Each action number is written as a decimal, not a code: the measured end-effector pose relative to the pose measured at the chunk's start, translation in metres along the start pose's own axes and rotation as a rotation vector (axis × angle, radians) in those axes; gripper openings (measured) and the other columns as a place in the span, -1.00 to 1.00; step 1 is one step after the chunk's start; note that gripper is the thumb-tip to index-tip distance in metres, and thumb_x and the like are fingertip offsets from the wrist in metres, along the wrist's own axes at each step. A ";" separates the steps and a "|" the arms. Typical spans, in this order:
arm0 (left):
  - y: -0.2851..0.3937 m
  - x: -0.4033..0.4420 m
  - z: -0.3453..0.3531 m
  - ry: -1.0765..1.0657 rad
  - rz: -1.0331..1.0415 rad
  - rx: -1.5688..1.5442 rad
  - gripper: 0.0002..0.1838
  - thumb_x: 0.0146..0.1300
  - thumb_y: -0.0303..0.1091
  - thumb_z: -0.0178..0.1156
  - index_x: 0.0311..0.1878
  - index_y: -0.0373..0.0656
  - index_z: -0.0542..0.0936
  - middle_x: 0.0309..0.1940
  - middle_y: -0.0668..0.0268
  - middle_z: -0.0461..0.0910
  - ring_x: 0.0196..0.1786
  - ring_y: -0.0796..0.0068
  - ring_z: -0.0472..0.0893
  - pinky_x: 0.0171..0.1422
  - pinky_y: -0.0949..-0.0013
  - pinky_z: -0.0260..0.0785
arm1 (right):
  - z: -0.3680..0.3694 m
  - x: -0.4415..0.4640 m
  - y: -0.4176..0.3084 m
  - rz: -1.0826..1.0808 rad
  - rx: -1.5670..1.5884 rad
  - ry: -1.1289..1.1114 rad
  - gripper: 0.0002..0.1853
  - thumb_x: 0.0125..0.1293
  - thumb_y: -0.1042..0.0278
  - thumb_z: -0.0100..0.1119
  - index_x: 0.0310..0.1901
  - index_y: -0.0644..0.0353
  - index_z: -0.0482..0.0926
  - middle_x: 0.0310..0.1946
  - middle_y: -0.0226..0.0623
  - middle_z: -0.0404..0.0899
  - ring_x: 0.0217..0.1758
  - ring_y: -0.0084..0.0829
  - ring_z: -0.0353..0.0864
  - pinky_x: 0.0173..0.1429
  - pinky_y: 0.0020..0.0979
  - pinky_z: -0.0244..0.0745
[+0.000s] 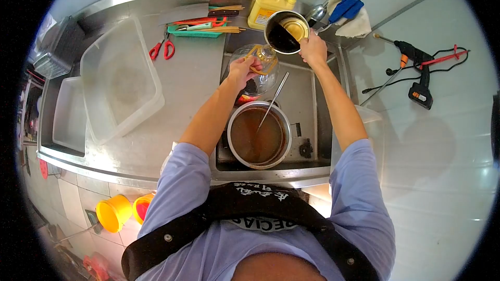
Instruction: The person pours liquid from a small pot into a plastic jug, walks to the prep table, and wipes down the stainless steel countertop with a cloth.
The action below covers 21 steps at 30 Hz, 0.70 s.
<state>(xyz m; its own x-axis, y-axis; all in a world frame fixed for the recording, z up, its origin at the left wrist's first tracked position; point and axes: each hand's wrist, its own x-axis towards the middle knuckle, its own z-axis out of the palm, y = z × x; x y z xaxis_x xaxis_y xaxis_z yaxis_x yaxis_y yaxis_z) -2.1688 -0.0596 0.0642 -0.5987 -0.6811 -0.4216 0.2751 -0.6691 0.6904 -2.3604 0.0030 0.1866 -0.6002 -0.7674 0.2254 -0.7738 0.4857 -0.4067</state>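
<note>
My left hand is closed on the yellow handle of a clear round jar in the sink. My right hand grips a metal cup with dark liquid inside, tilted beside the jar's neck. Whether liquid is flowing out cannot be made out. Nearer to me, a metal pot of brown liquid sits in the sink with a long metal utensil leaning in it.
A yellow jug stands behind the sink. Left lie red scissors, a green basket with knives and sticks, and translucent tubs. Blue cloth and a black spray gun are at right. Yellow buckets stand below.
</note>
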 end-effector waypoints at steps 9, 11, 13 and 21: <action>0.001 -0.001 0.001 0.006 -0.004 0.008 -0.81 0.32 -0.29 0.06 -0.11 -0.18 0.51 -0.33 0.33 0.58 -0.27 0.47 0.61 -0.15 0.36 0.50 | -0.003 -0.005 -0.008 0.024 -0.052 -0.012 -0.53 0.19 0.22 -0.04 0.12 0.24 0.34 -0.30 0.15 0.58 -0.19 0.11 0.57 -0.08 -0.01 0.45; 0.001 -0.001 0.001 0.003 -0.006 0.011 -0.81 0.33 -0.29 0.06 -0.12 -0.19 0.50 -0.32 0.32 0.58 -0.26 0.47 0.61 -0.14 0.36 0.50 | -0.003 -0.006 -0.008 -0.046 -0.115 0.048 -0.51 0.19 0.21 -0.03 0.14 0.25 0.33 -0.32 0.16 0.58 -0.21 0.12 0.58 -0.10 0.00 0.46; 0.001 0.000 0.001 -0.002 -0.004 0.018 -0.81 0.33 -0.29 0.06 -0.12 -0.19 0.50 -0.31 0.32 0.58 -0.25 0.48 0.60 -0.14 0.35 0.51 | -0.002 -0.006 -0.007 -0.091 -0.150 0.087 -0.50 0.19 0.21 -0.03 0.16 0.25 0.32 -0.34 0.17 0.58 -0.22 0.12 0.58 -0.11 0.00 0.46; -0.002 0.003 -0.001 -0.006 0.009 0.013 -0.81 0.35 -0.29 0.03 -0.13 -0.20 0.50 -0.31 0.30 0.58 -0.27 0.48 0.60 -0.12 0.35 0.53 | -0.005 -0.007 -0.011 -0.132 -0.188 0.135 -0.47 0.19 0.20 -0.01 0.18 0.28 0.31 -0.42 0.17 0.57 -0.30 0.10 0.60 -0.17 0.00 0.47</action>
<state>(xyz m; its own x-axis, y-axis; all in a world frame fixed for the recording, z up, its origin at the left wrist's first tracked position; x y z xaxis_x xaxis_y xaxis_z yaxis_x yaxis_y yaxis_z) -2.1703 -0.0610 0.0607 -0.6005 -0.6853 -0.4121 0.2709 -0.6592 0.7015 -2.3486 0.0048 0.1943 -0.5035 -0.7728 0.3864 -0.8636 0.4640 -0.1974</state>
